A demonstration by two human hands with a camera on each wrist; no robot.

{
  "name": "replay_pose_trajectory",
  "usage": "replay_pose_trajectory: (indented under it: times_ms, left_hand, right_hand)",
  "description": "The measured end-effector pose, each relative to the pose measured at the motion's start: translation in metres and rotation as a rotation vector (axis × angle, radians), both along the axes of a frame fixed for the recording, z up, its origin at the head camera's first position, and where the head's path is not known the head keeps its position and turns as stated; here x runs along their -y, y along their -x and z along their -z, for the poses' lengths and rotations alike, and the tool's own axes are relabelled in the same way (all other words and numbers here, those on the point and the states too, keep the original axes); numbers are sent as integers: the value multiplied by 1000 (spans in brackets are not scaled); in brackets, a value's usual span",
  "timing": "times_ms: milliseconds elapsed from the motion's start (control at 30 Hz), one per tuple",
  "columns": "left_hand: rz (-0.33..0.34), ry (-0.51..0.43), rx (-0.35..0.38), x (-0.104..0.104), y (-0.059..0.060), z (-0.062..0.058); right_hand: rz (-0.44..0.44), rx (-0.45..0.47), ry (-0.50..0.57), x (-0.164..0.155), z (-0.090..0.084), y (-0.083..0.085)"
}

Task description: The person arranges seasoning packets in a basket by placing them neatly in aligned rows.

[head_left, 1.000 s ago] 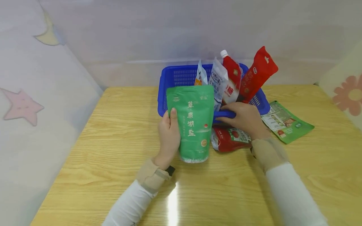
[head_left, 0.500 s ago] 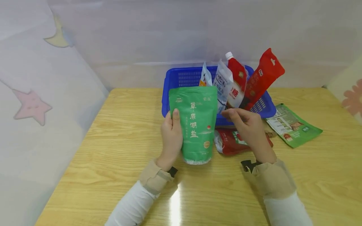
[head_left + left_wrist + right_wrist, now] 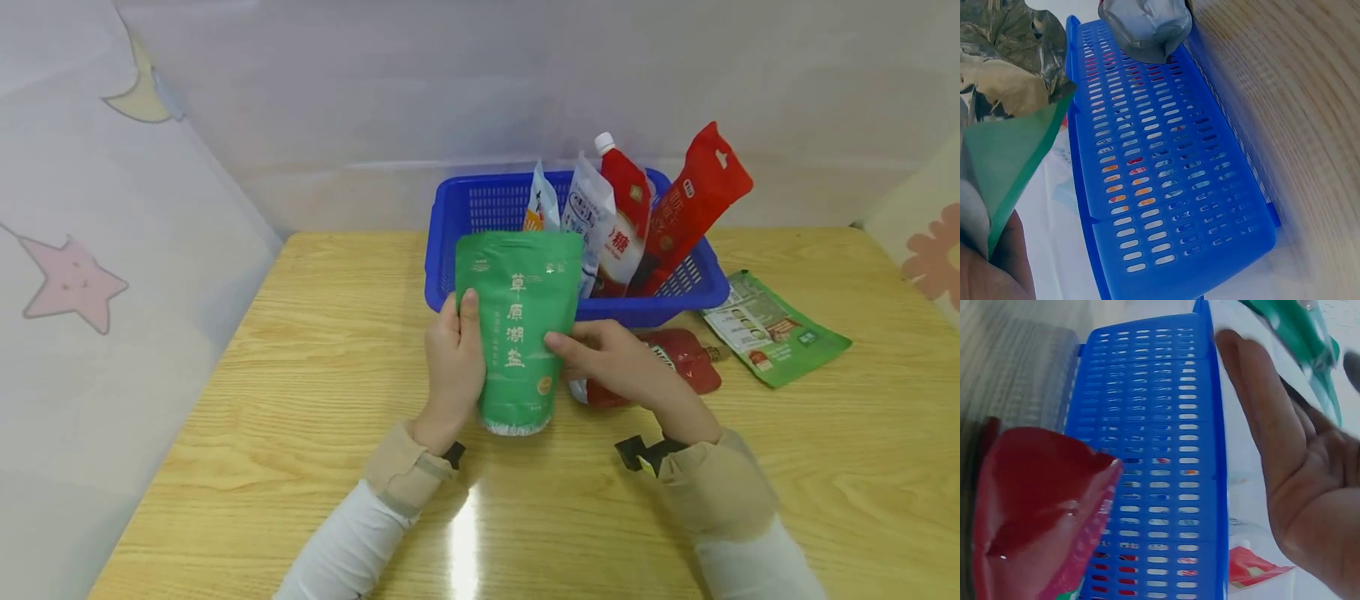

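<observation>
My left hand (image 3: 459,350) grips a green stand-up pouch (image 3: 521,333) by its left edge, thumb on the front, holding it upright on the wooden table just in front of a blue slotted basket (image 3: 450,250). My right hand (image 3: 600,358) has fairly straight fingers, and its fingertips touch the pouch's right side. In the right wrist view the palm (image 3: 1297,481) is open beside the basket wall (image 3: 1147,456), with the green pouch (image 3: 1310,337) above it. The left wrist view shows the pouch's edge (image 3: 1010,156) against the basket (image 3: 1166,181).
Several pouches stand in the basket: a white one (image 3: 588,217), a red spouted one (image 3: 622,200) and a tall red one (image 3: 693,200). A red pouch (image 3: 686,358) lies on the table behind my right hand. A flat green packet (image 3: 772,329) lies to the right.
My right hand has let go of the basket's front rim and moved left to the green pouch. The left hand has kept the pouch upright in nearly the same spot.
</observation>
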State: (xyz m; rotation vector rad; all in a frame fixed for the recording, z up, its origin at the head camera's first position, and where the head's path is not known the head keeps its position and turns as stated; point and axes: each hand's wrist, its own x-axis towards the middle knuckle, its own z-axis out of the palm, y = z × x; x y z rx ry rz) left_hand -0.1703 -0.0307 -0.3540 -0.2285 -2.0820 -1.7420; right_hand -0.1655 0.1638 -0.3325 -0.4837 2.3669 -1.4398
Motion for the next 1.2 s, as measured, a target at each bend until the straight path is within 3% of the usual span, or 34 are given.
replay_pose_trajectory:
  times_ms: [133, 333, 567, 833, 1067, 1133, 1200]
  left_hand:
    - [16, 19, 24, -1, -1, -1]
    - [69, 30, 62, -2, -1, -2]
    - [152, 81, 99, -3, -1, -2]
    - [192, 108, 128, -2, 1, 0]
    - [269, 97, 118, 2, -3, -7]
    - [266, 157, 91, 3, -7, -12]
    - [236, 281, 46, 3, -11, -16]
  right_hand:
    - [-41, 37, -28, 2, 2, 2]
    - [-25, 43, 77, -4, 0, 2]
    - [-111, 88, 150, -10, -1, 0]
    - [-119, 54, 178, -7, -3, -2]
    - [-84, -28, 173, -9, -19, -14]
    - [-68, -51, 199, -11, -22, -16]
    - [-27, -76, 207, -13, -24, -17]
